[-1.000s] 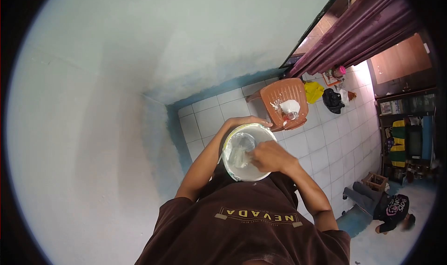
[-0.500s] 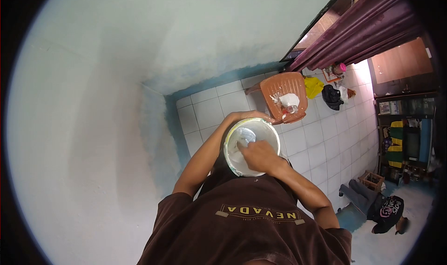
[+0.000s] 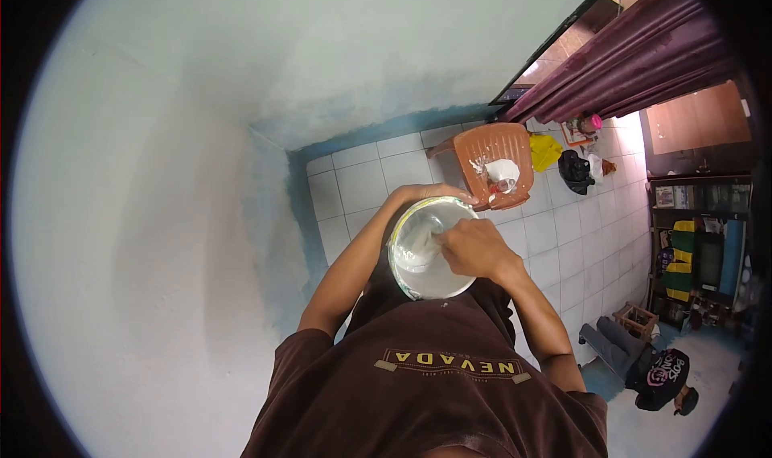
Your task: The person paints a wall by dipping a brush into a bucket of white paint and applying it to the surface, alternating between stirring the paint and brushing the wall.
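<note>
A white bucket (image 3: 400, 275) with a yellow-stained rim is held against my body, with wet white paint (image 3: 414, 255) inside. My left hand (image 3: 438, 193) wraps around its far rim, fingers curled over the edge. My right hand (image 3: 476, 247) is closed over the bucket's opening, around a pale stick-like tool (image 3: 433, 241). The tool's lower end dips into the paint, and its exact kind is hard to make out.
A brown plastic chair (image 3: 474, 148) with white material on its seat stands ahead. Yellow (image 3: 545, 152) and black bags (image 3: 574, 171) lie on the tiles. At right are a shelf unit (image 3: 700, 194) and another person (image 3: 663, 377). A bare wall (image 3: 161, 241) rises at left.
My right hand has shifted up and to the right within the bucket's opening, and the tool with it. More of the paint surface shows. The left hand still holds the rim.
</note>
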### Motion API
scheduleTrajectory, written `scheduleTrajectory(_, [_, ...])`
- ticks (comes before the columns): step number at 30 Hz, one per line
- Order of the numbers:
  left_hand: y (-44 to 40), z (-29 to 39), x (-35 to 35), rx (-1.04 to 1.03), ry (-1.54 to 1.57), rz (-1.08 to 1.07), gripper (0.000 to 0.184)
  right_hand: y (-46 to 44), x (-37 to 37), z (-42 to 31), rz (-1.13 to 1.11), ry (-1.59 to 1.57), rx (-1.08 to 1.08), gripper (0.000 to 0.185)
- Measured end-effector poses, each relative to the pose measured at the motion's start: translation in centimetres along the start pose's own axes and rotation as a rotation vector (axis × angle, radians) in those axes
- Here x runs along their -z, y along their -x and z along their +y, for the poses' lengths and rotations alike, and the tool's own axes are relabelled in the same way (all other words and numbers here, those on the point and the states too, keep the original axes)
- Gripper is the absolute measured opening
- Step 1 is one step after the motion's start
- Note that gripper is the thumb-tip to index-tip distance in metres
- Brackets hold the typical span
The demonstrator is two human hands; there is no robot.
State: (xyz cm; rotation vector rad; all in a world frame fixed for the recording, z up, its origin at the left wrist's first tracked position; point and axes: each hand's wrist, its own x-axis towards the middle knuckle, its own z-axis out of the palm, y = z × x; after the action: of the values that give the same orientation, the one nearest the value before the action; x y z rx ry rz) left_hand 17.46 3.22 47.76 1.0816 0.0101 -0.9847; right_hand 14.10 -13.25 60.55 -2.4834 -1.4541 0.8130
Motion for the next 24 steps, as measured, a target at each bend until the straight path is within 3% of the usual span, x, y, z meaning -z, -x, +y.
scheduleTrajectory(1, [0.2,0.2,-0.2,0.000,-0.008,0.013,0.049,-0.3,-0.9,-0.2,0.082,0.031,-0.068,0.019])
scheduleTrajectory(5, [-1.5,-0.8,1.0,-0.042,-0.101,-0.027,0.048,-0.1,-2.5,-0.6,-0.076,0.124,0.024,0.023])
scheduleTrajectory(8, [-0.4,0.5,0.1,-0.048,-0.060,0.008,0.048,1.0,0.0,0.4,0.008,0.038,0.023,0.016])
scheduleTrajectory(10, [-1.6,0.1,1.0,-0.060,-0.083,-0.002,0.050,0.6,-0.7,0.6,-0.012,0.155,-0.060,0.014])
scheduleTrajectory(13, [-4.1,-0.7,1.5,-0.188,-0.223,-0.109,0.047,0.1,-2.8,0.5,-0.125,0.310,0.078,0.019])
scheduleTrajectory(17, [-4.4,0.2,1.2,-0.129,-0.186,-0.049,0.042,0.4,0.5,3.1,0.055,0.053,0.119,0.021])
scheduleTrajectory(20, [-6.0,-0.3,2.2,-0.129,-0.157,-0.017,0.047,0.0,0.4,4.6,-0.019,0.137,0.057,0.023])
scheduleTrajectory(24, [-6.1,2.2,1.5,-0.134,-0.048,-0.024,0.048,0.4,-0.9,7.2,-0.041,0.048,0.181,0.026])
